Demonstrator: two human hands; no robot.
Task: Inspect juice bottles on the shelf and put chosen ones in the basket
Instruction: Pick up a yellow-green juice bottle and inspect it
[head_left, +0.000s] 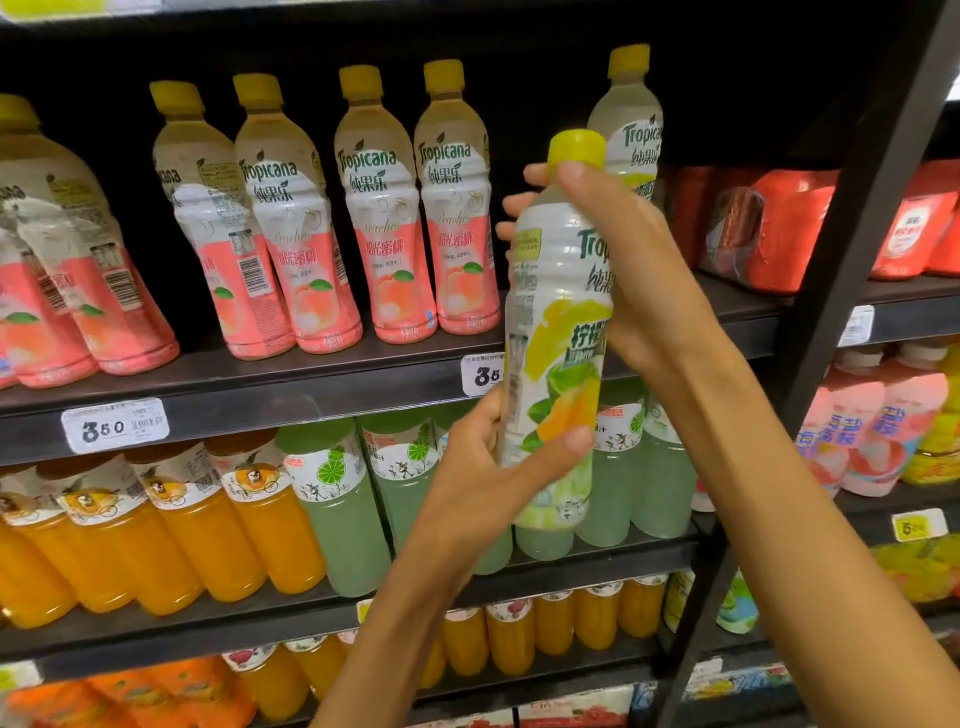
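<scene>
Head view faces the drinks shelf (260, 384) close-up — angled slightly downward.

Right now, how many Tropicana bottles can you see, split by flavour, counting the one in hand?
Peach Tropicana bottles on the top shelf: 6
Lemon Tropicana bottles: 2, one held by left hand and right hand (held lemon bottle), one on the shelf behind (shelved lemon bottle)
Total: 8

Dark shelf (291, 382) carries upright peach juice bottles (382, 208).
</scene>
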